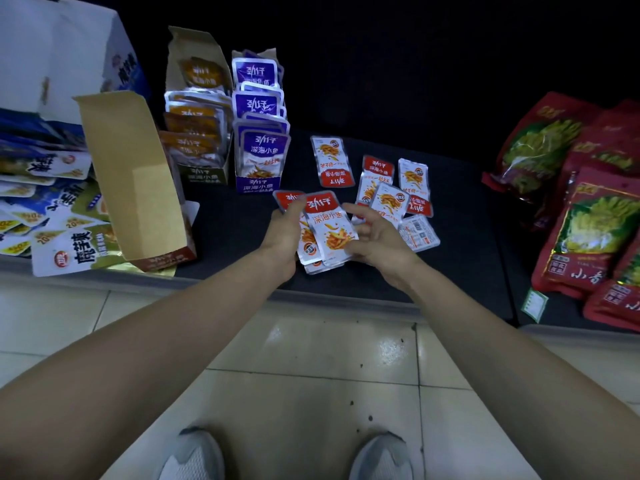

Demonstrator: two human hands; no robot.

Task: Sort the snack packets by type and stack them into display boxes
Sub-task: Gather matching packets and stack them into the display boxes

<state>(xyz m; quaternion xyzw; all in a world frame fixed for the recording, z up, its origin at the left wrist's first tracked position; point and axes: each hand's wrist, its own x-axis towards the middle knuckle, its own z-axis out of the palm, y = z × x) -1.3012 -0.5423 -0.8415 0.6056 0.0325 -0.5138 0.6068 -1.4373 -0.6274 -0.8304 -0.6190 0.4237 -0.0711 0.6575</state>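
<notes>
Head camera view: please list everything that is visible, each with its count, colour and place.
held red packets: small stack, red and white, centre front
loose red packets: at least five, red and white, one back side up, right of that stack
purple box: one, full of purple packets, behind the stack
brown box: one, holding brown packets, left of the purple box
open box: one, cardboard, seems empty, left
large bags: several, red and green, right
mixed packets: pile, white, blue, green, far left
counter: one, black, under everything
shoes: two, grey, bottom edge
left hand, right hand: both grip the held stack
</notes>
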